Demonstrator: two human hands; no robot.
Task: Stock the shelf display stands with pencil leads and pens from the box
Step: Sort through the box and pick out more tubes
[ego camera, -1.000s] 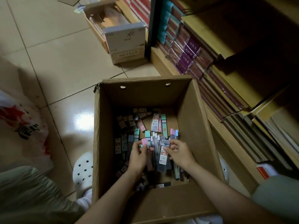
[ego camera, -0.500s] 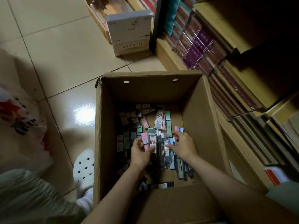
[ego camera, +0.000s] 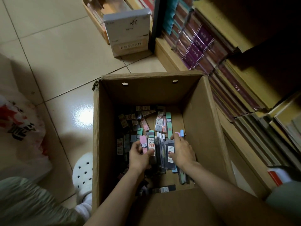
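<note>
1. Left hand (ego camera: 139, 156) grips a bundle of slim lead and pen packs (ego camera: 152, 148) low inside the open brown cardboard box (ego camera: 206, 121), thumb curled over a white-labelled pack, pink-topped pack at the bundle's left edge.
2. Right hand (ego camera: 182, 152) lies over the right side of the same bundle, fingers curved down onto dark packs; fingertips near a pink and a blue pack end. Whether it actually clamps them, cannot tell.
3. Loose lead packs (ego camera: 130, 126) are scattered over the box floor beyond and left of the hands; a grey pack and a green one lie side by side toward the far wall.
4. Left of the box: white perforated clog (ego camera: 83, 173) on the beige tiled floor (ego camera: 53, 51), white plastic bag with red and black print (ego camera: 19, 126) further left.
5. Right of the box: wooden shelving (ego camera: 254, 168) stacked with notebooks.
6. Beyond the box: white carton with printed label (ego camera: 128, 31) standing on the floor against the shelf end.
</note>
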